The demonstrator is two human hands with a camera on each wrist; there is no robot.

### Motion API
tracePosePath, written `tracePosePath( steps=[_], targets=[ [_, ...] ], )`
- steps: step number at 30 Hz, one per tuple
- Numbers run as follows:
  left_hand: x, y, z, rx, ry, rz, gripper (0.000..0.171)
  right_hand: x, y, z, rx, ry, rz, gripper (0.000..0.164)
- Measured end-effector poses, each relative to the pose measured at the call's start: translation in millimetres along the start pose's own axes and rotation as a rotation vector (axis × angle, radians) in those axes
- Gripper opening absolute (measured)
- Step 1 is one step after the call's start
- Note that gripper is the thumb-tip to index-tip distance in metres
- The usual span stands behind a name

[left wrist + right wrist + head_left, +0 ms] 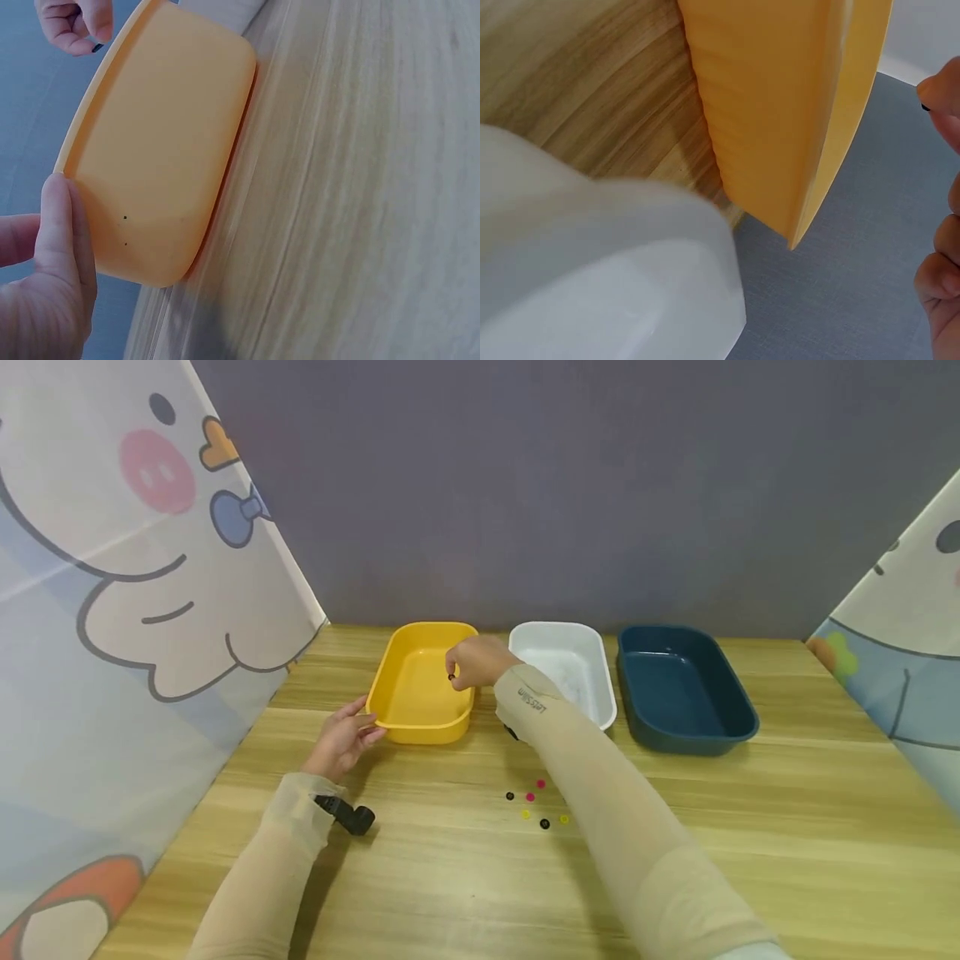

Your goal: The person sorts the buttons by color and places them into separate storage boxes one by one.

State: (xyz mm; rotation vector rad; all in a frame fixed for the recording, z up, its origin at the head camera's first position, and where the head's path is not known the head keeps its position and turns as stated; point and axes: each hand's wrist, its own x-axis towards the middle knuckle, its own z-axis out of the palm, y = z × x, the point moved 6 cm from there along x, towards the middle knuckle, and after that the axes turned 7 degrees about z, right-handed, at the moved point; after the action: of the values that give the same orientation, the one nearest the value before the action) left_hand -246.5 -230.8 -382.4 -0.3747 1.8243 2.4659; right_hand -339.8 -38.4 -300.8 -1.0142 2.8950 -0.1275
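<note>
The right hand point(476, 662) pinches a small black button point(452, 677) between thumb and forefinger, its other fingers curled in; button and hand hang above the right part of the yellow tray point(416, 697). The left hand point(345, 741) has its fingers nearly straight and a little apart (they straddle the tray's near left corner), touching rim and outer wall. On the counter point(420, 877), six loose buttons point(530, 797) lie before the trays: two black, two pink, two yellow. A white tray point(573, 672) and a dark blue tray point(675, 693) stand to the right.
</note>
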Motion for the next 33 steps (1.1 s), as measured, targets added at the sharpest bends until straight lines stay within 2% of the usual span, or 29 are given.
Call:
tracePosePath(
  steps=[5, 10, 18, 26, 33],
  targets=[
    [-2.0, -3.3, -2.0, -0.011, 0.004, -0.021, 0.058, 5, -5, 3, -0.010, -0.019, -0.008, 0.018],
    [-1.0, -3.9, -1.3, -0.008, -0.009, -0.002, 0.058, 10, -7, 5, -0.028, -0.013, 0.016, 0.017],
    [0.9, -7.3, -3.3, -0.002, -0.008, -0.006, 0.056, 26, -20, 3, -0.049, 0.016, -0.025, 0.017],
    [1.4, -7.8, -2.9, -0.077, -0.021, -0.001, 0.056, 37, -28, -4, -0.103, 0.069, -0.028, 0.014],
    [3.0, -3.5, -3.5, -0.057, -0.033, 0.012, 0.056, 45, -36, -8, -0.115, 0.101, -0.013, 0.006]
  ],
)
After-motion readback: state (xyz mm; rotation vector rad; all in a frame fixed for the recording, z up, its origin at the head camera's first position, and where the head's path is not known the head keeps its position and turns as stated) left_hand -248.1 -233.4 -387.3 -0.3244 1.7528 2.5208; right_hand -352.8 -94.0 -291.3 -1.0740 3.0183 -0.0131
